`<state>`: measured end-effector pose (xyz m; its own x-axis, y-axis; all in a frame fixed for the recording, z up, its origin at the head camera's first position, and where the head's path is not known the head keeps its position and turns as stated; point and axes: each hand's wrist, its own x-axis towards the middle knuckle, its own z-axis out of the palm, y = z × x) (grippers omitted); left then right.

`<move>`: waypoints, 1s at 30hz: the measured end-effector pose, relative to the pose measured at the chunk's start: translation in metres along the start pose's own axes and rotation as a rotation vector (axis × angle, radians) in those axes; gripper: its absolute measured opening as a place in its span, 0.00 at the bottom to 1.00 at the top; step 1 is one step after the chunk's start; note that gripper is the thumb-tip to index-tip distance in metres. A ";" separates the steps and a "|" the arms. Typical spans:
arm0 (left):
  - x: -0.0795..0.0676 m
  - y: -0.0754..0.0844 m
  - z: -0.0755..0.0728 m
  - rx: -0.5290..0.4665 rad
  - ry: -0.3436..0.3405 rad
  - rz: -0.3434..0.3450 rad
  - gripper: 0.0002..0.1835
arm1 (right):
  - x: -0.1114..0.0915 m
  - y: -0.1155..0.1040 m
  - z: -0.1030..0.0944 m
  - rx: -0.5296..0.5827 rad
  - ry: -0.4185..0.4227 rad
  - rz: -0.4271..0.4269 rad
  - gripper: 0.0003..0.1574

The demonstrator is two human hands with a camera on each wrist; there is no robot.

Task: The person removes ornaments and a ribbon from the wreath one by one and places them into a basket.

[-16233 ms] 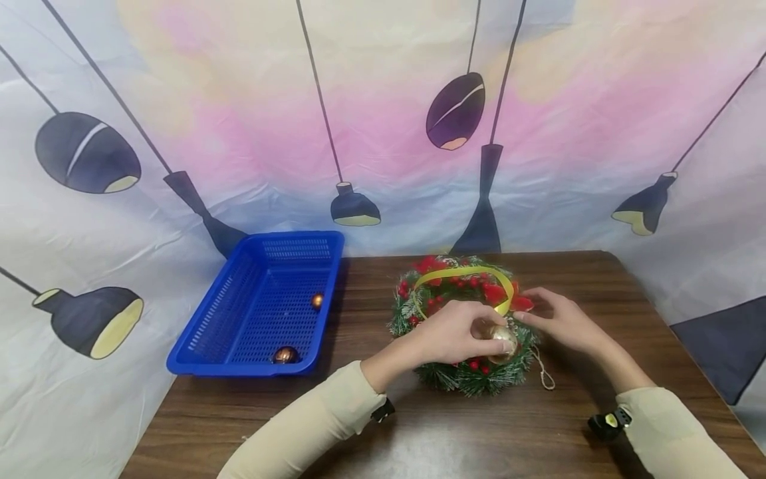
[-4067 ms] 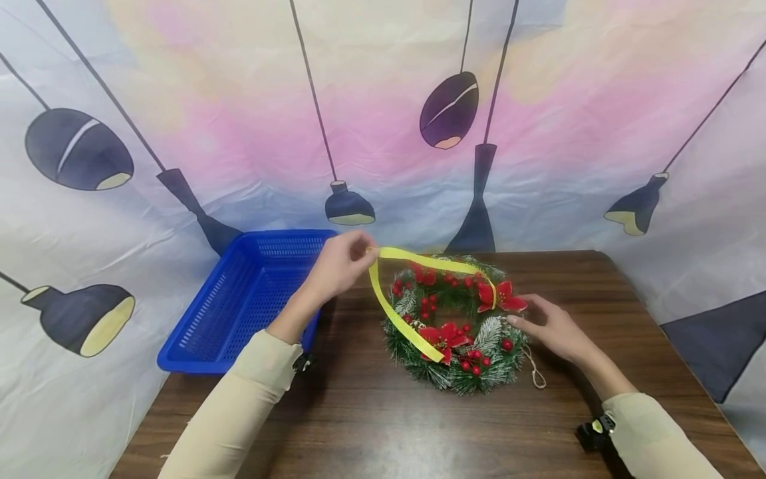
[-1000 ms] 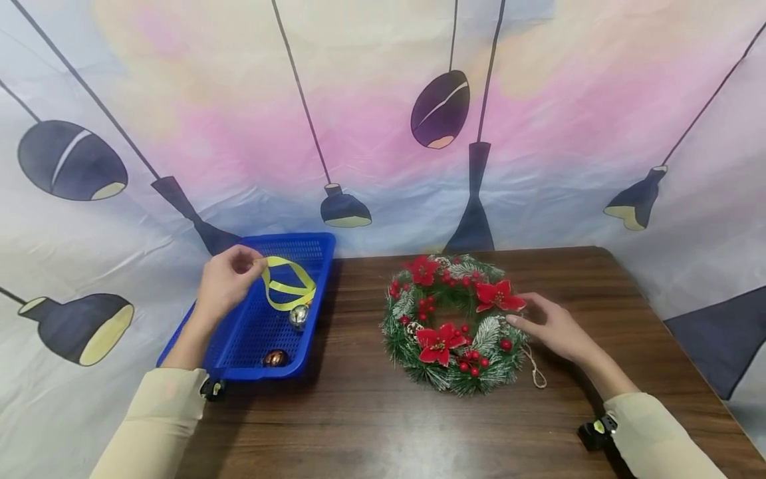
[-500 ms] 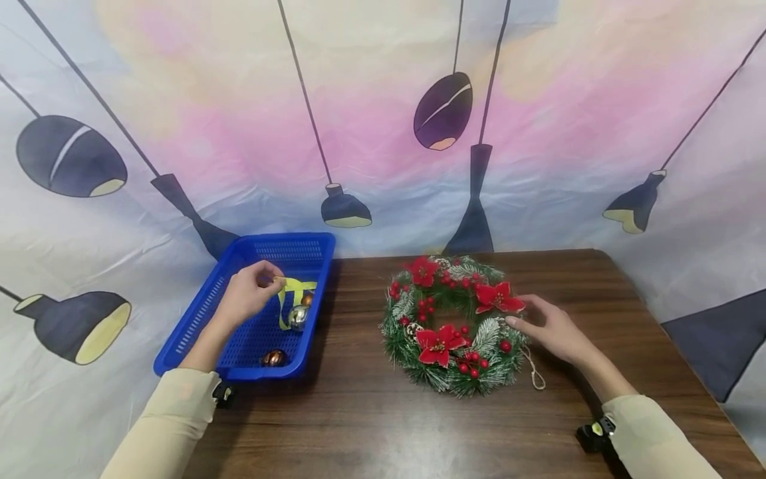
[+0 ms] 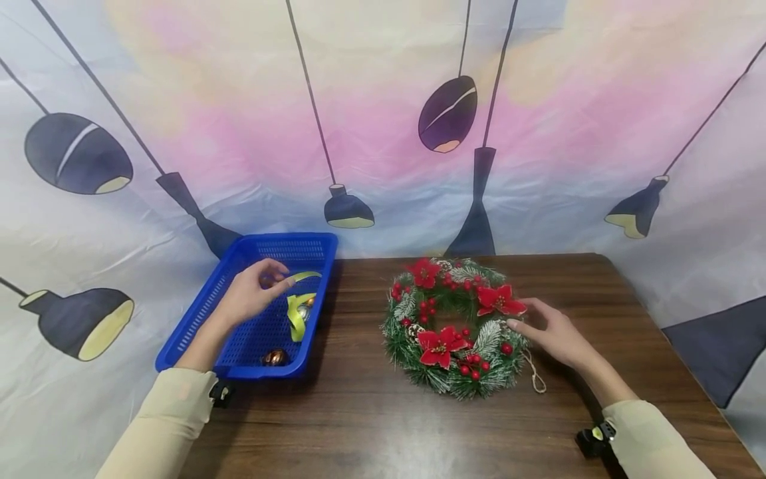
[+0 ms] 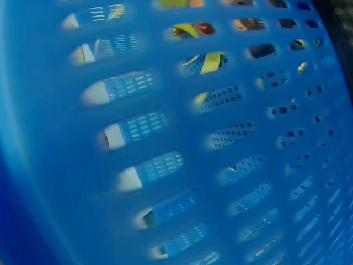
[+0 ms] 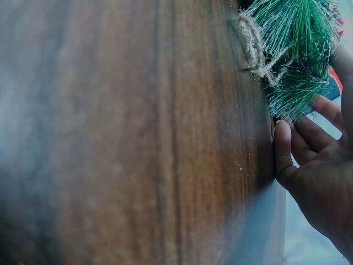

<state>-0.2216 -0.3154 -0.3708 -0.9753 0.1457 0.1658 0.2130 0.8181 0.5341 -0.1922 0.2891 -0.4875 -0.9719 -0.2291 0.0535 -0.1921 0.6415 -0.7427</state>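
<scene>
My left hand [image 5: 254,293] is over the blue basket [image 5: 173,352], thumb and fingertips parted. Just past the thumb tip, one loop of yellow ribbon [image 5: 306,275] arcs above the basket floor; the rest lies lower, across a silver ball [image 5: 304,311]. The left wrist view shows mostly the blue basket wall [image 6: 182,110] with bits of yellow through its slots; the left hand is out of that view. My right hand [image 5: 556,332] rests relaxed at the right edge of a green Christmas wreath [image 5: 485,379] with red flowers and berries. In the right wrist view, its fingers touch the needles.
A copper ball [image 5: 275,358] lies at the basket's near end, and an orange one [image 5: 311,301] is partly covered beside the silver ball. A twine loop [image 5: 536,376] hangs off the wreath onto the wooden table [image 5: 419,432]. A printed cloth [image 5: 383,133] stands behind.
The left hand has carried the ribbon and silver ball from the wreath to the basket. Its pinch on the ribbon has loosened, and the ribbon has dropped over the ball. The right hand stays put.
</scene>
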 end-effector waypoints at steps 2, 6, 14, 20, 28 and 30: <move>0.000 0.002 0.000 -0.015 -0.001 0.012 0.21 | 0.001 0.001 0.001 0.000 0.004 0.004 0.44; 0.000 0.008 0.003 -0.048 -0.012 0.031 0.21 | 0.003 0.002 0.001 0.001 0.002 -0.002 0.44; 0.002 0.041 0.013 -0.111 -0.057 0.124 0.21 | 0.004 0.002 -0.001 0.021 -0.003 -0.003 0.41; 0.004 0.077 0.018 -0.131 -0.070 0.189 0.23 | 0.002 -0.004 -0.008 -0.007 -0.011 -0.025 0.40; 0.004 0.130 0.030 -0.143 -0.048 0.331 0.23 | -0.004 -0.016 -0.028 -0.053 -0.015 -0.083 0.38; 0.004 0.144 0.032 -0.137 -0.043 0.358 0.25 | -0.005 -0.021 -0.036 -0.072 0.002 -0.093 0.38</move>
<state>-0.1964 -0.1788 -0.3196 -0.8386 0.4347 0.3284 0.5437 0.6295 0.5550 -0.1881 0.3034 -0.4484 -0.9497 -0.2887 0.1209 -0.2903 0.6683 -0.6849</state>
